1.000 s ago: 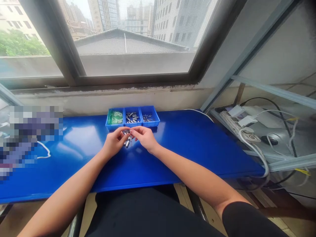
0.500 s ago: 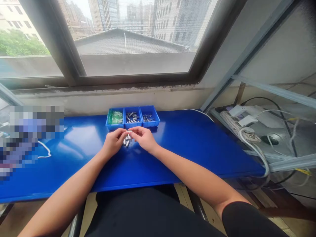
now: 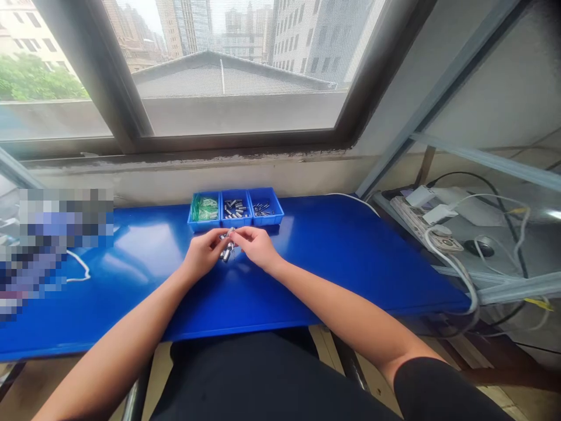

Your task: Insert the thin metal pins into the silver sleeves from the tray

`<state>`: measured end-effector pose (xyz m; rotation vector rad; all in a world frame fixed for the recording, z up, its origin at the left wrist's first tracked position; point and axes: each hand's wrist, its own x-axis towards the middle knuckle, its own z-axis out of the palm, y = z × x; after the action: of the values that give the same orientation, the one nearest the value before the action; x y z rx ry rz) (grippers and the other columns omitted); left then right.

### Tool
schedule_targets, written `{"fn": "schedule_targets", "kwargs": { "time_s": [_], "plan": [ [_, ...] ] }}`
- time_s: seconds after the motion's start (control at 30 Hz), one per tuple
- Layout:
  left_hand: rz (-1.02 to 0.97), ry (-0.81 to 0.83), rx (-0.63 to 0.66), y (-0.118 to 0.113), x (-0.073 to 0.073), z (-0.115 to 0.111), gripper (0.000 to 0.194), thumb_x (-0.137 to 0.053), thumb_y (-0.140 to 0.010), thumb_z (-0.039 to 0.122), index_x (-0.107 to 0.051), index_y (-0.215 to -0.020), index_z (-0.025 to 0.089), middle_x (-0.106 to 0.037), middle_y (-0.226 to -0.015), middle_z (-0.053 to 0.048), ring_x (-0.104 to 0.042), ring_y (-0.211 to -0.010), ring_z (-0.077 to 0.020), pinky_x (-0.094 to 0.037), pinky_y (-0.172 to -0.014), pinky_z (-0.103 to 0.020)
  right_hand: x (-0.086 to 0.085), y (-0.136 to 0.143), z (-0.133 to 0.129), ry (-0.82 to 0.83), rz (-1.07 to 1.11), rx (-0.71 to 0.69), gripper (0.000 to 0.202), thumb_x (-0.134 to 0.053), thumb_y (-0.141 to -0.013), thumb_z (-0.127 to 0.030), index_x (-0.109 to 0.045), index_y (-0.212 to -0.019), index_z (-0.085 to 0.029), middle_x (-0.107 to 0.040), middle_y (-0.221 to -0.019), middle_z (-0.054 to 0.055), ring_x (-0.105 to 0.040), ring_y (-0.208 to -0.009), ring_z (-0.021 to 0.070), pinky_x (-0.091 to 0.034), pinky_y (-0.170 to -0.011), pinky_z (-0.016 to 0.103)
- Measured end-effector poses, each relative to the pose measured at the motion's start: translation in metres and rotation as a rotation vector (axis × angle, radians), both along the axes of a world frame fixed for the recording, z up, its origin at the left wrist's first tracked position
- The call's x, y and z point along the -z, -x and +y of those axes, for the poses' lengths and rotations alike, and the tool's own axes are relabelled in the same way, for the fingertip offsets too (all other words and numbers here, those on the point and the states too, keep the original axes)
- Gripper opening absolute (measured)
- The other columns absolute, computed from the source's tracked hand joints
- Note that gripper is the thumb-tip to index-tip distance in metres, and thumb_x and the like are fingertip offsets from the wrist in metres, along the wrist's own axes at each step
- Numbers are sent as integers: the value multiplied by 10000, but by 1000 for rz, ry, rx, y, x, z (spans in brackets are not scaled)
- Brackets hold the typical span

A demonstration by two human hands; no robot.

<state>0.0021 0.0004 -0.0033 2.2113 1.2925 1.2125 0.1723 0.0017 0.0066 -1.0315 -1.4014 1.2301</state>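
Note:
My left hand and my right hand meet above the blue table, fingertips pinched together around a small whitish part. The fingers hide most of that part. Just below the fingertips, several small silver metal pieces lie on the table. Behind the hands stand three joined blue bins. The left bin has a green bag with pale parts, the middle bin has short metal cylinders, and the right bin holds thin dark pins or screws.
A white cable lies at the table's left, beside a pixelated area. On the right, a metal frame holds a power strip, cables and a dark mouse-like object. The window is behind the table.
The fingertips have shifted slightly, and the whitish part between them shows less and looks more tilted. The arms and bins stay where they were.

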Motion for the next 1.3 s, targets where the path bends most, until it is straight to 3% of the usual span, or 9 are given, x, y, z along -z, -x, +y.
{"fn": "schedule_targets", "kwargs": {
  "time_s": [0.13, 0.23, 0.43, 0.77, 0.87, 1.0, 1.17, 1.23, 1.3],
  "plan": [
    [44, 7, 17, 1, -3, 0, 286, -533, -896, 370, -679, -1015, 155, -667, -696, -8, -518, -545, -91, -411, -552, -204, -1, -1, 2, 25, 90, 20, 345, -715, -692, -410, -653, -937, -176, -663, -733, 15, -584, -654, 129, -459, -584, 252],
    [63, 27, 42, 1, -3, 0, 288, -500, -915, 361, -671, -1012, 151, -704, -801, -35, -589, -635, -115, -441, -613, -213, -2, -1, 2, 46, 139, -29, 323, -715, -687, -403, -664, -909, -174, -656, -719, 16, -571, -636, 124, -454, -564, 250],
    [88, 75, 15, 2, -4, -2, 357, -431, -944, 396, -675, -853, 153, -629, -633, 3, -531, -558, -101, -395, -532, -195, -3, 0, 3, 179, 268, -28, 319, -756, -630, -417, -657, -787, -158, -634, -658, 5, -532, -563, 102, -443, -523, 246],
    [116, 77, 1, 1, -3, -1, 335, -449, -931, 396, -684, -881, 162, -657, -671, -2, -547, -573, -110, -400, -553, -205, -5, -16, 25, 365, 366, 300, 194, -710, -716, -295, -646, -858, -180, -660, -769, 27, -596, -618, 105, -460, -467, 200],
    [118, 91, -3, 1, -4, -2, 326, -456, -928, 390, -683, -869, 163, -652, -656, 2, -542, -564, -108, -390, -546, -205, -5, -21, 32, 311, 338, 255, 209, -668, -754, -275, -648, -944, -191, -686, -864, 45, -627, -676, 115, -482, -505, 207],
    [126, 89, 0, -1, -6, -3, 329, -454, -930, 389, -679, -861, 159, -651, -662, -1, -540, -568, -108, -390, -549, -208, -1, -27, 39, 82, 73, 111, 267, -626, -758, -209, -655, -1024, -205, -697, -982, 49, -642, -706, 126, -494, -581, 245],
    [134, 91, -2, -1, -7, -3, 341, -449, -932, 395, -676, -848, 155, -645, -655, -1, -543, -576, -108, -388, -558, -209, -5, -40, 35, -193, -534, 80, 106, -598, -788, -213, -698, -825, -210, -691, -744, 32, -611, -668, 166, -475, -683, 307],
    [138, 98, 2, -1, -7, -3, 344, -444, -933, 395, -676, -852, 155, -648, -663, -2, -546, -583, -108, -389, -564, -209, -11, -44, 31, -187, -846, 64, 87, -617, -790, -232, -701, -790, -207, -697, -762, 60, -634, -719, 204, -471, -699, 321],
    [146, 110, -1, -1, -6, -3, 349, -438, -935, 397, -676, -857, 154, -649, -662, -2, -544, -581, -106, -386, -560, -208, -16, -46, 27, -128, -1140, 58, 154, -595, -818, -251, -700, -916, -197, -708, -873, 99, -657, -851, 251, -479, -742, 342]
  ]
}}
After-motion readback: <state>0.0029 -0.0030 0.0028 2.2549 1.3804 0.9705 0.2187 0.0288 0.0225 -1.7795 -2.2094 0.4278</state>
